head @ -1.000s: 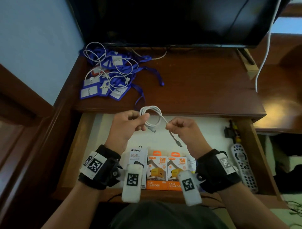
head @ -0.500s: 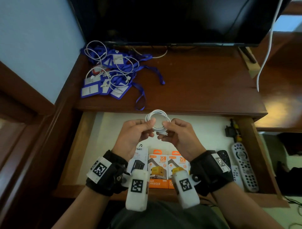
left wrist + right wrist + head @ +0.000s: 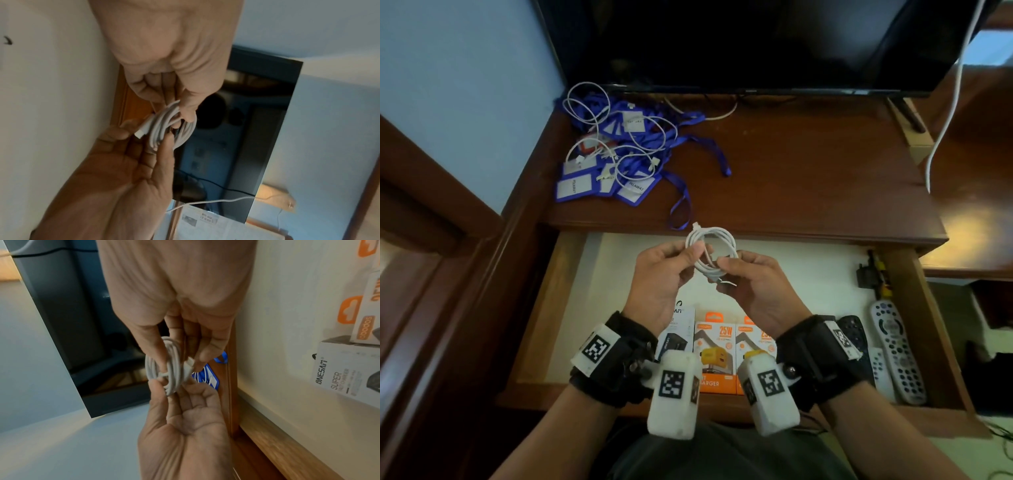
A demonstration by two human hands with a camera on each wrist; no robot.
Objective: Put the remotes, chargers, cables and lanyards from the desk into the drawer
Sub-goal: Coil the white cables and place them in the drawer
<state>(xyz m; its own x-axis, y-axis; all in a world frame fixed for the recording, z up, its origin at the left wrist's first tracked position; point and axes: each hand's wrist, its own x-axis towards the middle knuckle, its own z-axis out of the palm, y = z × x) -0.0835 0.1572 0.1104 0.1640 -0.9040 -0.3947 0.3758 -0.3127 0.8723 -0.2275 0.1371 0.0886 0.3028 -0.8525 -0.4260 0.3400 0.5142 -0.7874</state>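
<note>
A coiled white cable hangs above the open drawer, held between both hands. My left hand pinches the coil's left side, thumb over the loops. My right hand pinches the lower right side near a plug end. On the desk's back left lies a pile of blue lanyards with badge holders, and loose white cables sprawl over it. Inside the drawer are charger boxes at the front and remotes at the right.
A dark TV screen stands at the back of the desk. A white cord hangs down at the right. A black adapter sits in the drawer's far right corner. The drawer's left part shows bare white liner.
The loose tail that my right hand held out to the side has been wound into the coil. Both hands have come together on the coil.
</note>
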